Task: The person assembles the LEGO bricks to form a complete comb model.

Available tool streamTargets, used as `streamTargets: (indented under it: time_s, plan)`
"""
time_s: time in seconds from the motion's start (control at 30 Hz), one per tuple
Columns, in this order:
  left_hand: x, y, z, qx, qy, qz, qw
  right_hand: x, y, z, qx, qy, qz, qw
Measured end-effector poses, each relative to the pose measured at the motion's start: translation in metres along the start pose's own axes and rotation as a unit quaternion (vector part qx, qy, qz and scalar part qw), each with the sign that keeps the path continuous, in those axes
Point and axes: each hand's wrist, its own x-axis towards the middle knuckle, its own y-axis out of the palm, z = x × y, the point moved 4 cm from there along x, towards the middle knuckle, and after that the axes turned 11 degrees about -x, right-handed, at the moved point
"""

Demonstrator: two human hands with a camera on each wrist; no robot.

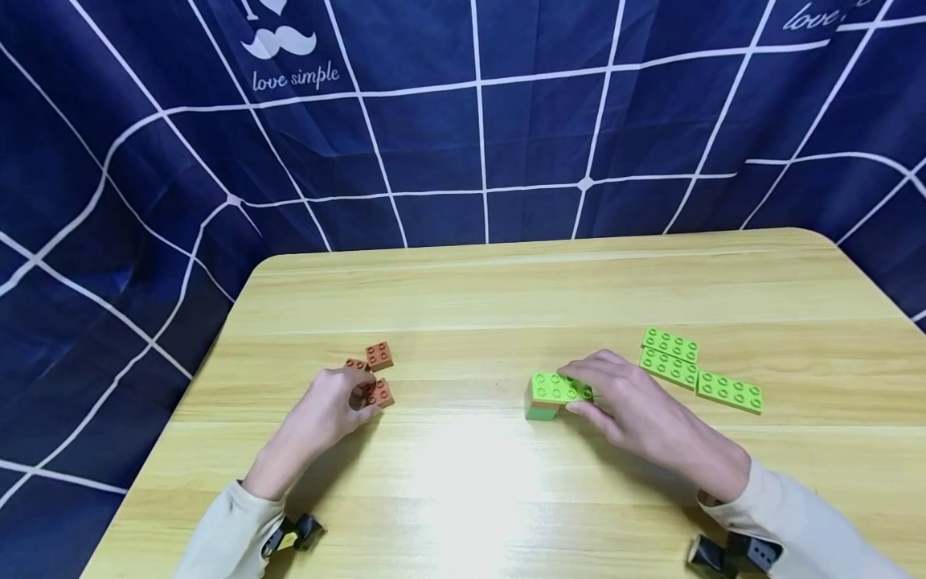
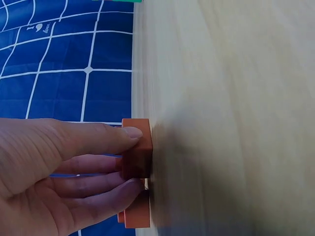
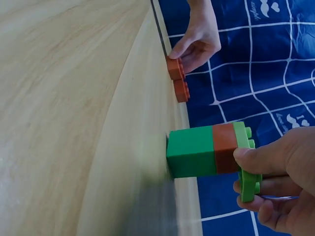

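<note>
Head view: left hand [image 1: 325, 406] pinches 1 orange brick [image 1: 383, 393], fingers brick-wide; right hand [image 1: 615, 394] pinches the lime plate [image 1: 551, 387]!
Lime plate: atop its stack [image 1: 541, 413], just left of those fingers, long axis left-right.
Nearer hand: right.

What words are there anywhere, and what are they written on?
"love simple": blue cloth, upper left, under a white mustache.
"I": same cloth, beside a heart; both cut by the top edge.
"love": same cloth, upper right; the writing beside it is unreadable.
Wrist views: cloth lettering mostly too small or blurred.
Bricks: no readable text.
</note>
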Motion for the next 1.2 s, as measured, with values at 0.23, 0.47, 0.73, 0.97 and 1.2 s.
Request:
streamTargets:
  time_s: [0.23,0.47,0.73,0.97,1.2]
  plan:
    - [0.001,0.001,0.001,0.009,0.001,-0.001,1.0000,0.001,0.001,-0.001,-0.011,-0.015,-0.015,0.9997]
    - [0.002,0.003,0.000,-0.007,0.015,0.006,0.9999,0.001,0.002,-0.001,-0.004,-0.028,-0.026,0.9993]
    - [0.003,0.004,-0.004,-0.005,0.030,0.000,0.9995,0.002,0.002,-0.005,0.028,0.021,-0.018,0.9992]
    - [0.009,0.006,-0.011,0.003,0.056,-0.012,0.9984,0.002,0.000,-0.006,0.032,0.001,-0.038,0.9988]
    - [0.015,0.010,-0.021,-0.021,0.082,-0.012,0.9963,0.002,0.001,-0.006,0.022,-0.021,-0.049,0.9983]
